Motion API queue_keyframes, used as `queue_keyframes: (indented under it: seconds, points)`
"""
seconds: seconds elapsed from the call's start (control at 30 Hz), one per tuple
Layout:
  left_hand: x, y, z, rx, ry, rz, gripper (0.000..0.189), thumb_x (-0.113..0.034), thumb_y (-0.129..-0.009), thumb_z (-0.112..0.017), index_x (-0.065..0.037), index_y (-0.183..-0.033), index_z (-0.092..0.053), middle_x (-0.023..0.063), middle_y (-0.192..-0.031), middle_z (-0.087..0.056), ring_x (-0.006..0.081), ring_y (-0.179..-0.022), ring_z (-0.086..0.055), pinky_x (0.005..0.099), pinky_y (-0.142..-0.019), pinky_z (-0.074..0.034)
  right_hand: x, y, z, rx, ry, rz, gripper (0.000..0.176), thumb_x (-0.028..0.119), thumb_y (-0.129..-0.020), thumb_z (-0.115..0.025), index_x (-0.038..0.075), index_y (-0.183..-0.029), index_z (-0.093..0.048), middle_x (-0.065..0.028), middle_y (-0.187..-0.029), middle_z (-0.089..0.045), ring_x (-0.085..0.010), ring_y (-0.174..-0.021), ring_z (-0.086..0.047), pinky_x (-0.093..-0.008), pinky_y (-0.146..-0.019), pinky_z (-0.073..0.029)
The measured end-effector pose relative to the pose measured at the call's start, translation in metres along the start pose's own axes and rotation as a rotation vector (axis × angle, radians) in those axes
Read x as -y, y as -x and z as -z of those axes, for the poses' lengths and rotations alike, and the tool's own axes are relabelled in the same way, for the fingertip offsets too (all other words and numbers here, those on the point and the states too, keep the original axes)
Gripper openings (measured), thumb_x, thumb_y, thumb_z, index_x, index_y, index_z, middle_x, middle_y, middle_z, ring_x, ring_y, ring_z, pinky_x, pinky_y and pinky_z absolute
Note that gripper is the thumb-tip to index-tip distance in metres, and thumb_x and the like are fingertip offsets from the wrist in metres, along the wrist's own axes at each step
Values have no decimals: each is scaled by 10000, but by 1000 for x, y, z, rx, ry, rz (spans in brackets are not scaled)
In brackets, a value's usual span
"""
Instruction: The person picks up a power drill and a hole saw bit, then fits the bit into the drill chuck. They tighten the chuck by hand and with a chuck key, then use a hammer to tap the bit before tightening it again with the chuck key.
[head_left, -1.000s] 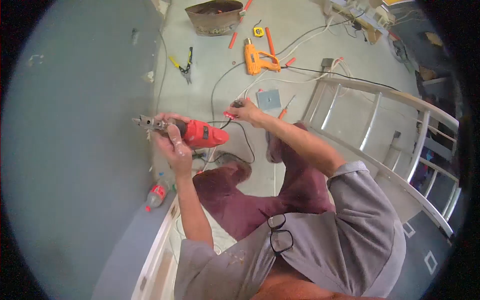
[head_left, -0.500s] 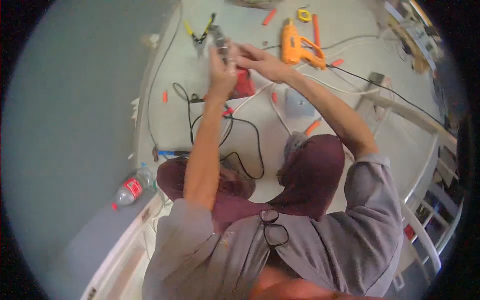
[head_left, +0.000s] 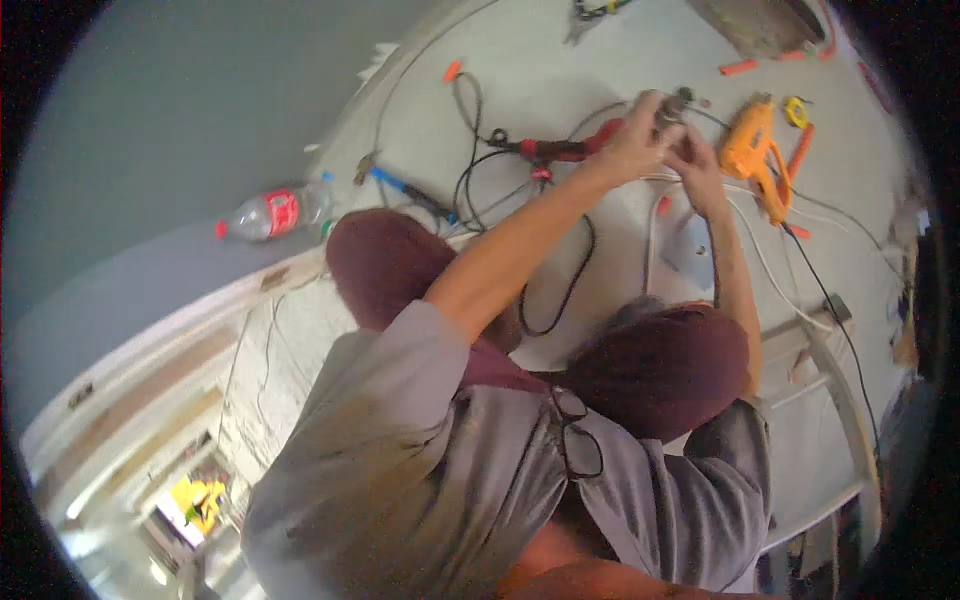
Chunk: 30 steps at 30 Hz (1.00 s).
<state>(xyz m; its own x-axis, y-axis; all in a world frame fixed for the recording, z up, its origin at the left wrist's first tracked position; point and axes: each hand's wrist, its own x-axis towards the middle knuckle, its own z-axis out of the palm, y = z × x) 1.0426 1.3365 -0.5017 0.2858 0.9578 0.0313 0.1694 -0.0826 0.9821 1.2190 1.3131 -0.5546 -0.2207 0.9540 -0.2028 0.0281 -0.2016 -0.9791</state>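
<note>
My left hand [head_left: 637,145] is closed round the dark metal front end [head_left: 677,108] of what looks like a red and black corded drill [head_left: 560,149]. Right beside it, my right hand [head_left: 697,165] has its fingers bent in against the same metal part; exactly what they pinch is hidden. The drill's black cable [head_left: 592,262] loops over the pale floor between my hands and knees. An orange heat gun [head_left: 755,150] lies to the right of my hands.
A yellow tape measure [head_left: 796,112] and orange tube pieces [head_left: 740,68] lie beyond the heat gun. At left are a blue-handled hammer [head_left: 400,187] and a plastic bottle [head_left: 270,214]. Pliers [head_left: 590,12] show at the top edge, a pale wooden frame [head_left: 845,370] at right.
The view has swung, so the floor things appear shifted; heat gun and hands now sit further right. Both hands stay together at the metal end, and more of the drill's red and black body shows.
</note>
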Motion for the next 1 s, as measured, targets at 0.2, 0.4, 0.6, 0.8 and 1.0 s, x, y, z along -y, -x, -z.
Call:
queue_keyframes:
  seconds: [0.2,0.4,0.6,0.8,1.0]
  points:
    - [5,0,-8,-21,22,-182,364,-173,-873,-708,-38,-1171,-547,143,-1092,-562,264,-1022,-580,376,-931,-464,-11,2,-9,-140,57,192,427,84,-937,-656,15,-1341,-536,-69,-1194,-641,-141,-1091,-590,-295,-957,-462]
    - [-1,-3,-3,21,-116,-318,471,-193,-805,-777,-32,-1192,-563,152,-1108,-557,287,-1001,-570,385,-894,-486,-12,4,-14,-203,12,272,218,29,-919,-627,-4,-1135,-638,-59,-1085,-678,-137,-997,-615,-286,-904,-478]
    - [-29,-24,7,89,-343,-356,552,-264,-796,-805,-75,-1270,-593,128,-1102,-629,231,-1044,-608,349,-915,-513,7,15,-15,-145,28,253,252,70,-877,-681,19,-1122,-653,-29,-1043,-687,-123,-977,-625,-278,-900,-495]
    - [-52,-55,26,561,-313,-150,458,-161,-844,-766,-54,-1266,-626,105,-1174,-678,166,-1055,-651,301,-912,-520,-5,12,-26,-276,-114,248,441,122,-821,-770,5,-1214,-608,-86,-1107,-690,-172,-1030,-653,-300,-921,-505]
    - [-61,-66,27,647,-159,-21,345,-123,-849,-765,-23,-1166,-674,60,-1001,-718,124,-924,-668,275,-876,-521,4,17,-34,-293,-322,362,626,200,-752,-854,-6,-1252,-537,-143,-1132,-662,-211,-1070,-641,-354,-946,-509]
